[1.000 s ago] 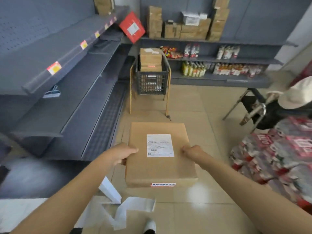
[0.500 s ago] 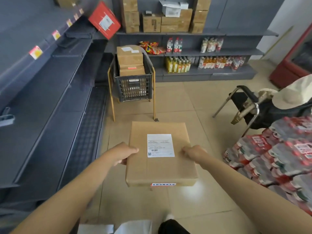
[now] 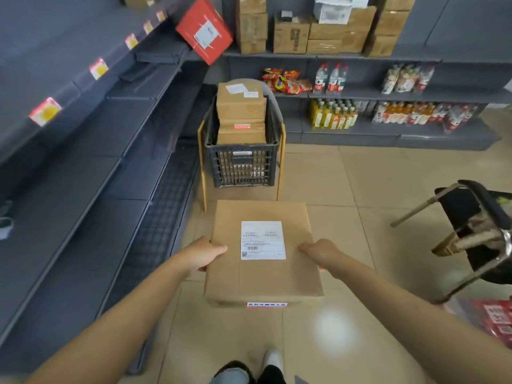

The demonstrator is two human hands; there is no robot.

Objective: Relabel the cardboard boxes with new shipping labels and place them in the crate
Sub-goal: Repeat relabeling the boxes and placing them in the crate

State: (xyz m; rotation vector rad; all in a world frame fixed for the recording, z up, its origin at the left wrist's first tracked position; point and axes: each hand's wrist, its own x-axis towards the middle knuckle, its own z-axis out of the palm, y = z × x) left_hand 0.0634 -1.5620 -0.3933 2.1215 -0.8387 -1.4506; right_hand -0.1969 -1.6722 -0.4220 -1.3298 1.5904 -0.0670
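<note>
Over the last second the person walked forward down the aisle, and the black crate (image 3: 242, 169) with its stacked cardboard boxes (image 3: 240, 117) drew much nearer, from well ahead to just beyond the carried box (image 3: 263, 275). The loose white paper strips on the floor dropped out of sight behind. The pale hat at the right edge was gone from view, and the folding chair (image 3: 471, 234) and the red shrink-wrapped packs (image 3: 496, 317) slid toward the lower right. One shoe (image 3: 273, 361), perhaps mid-step, appeared below the box.
</note>
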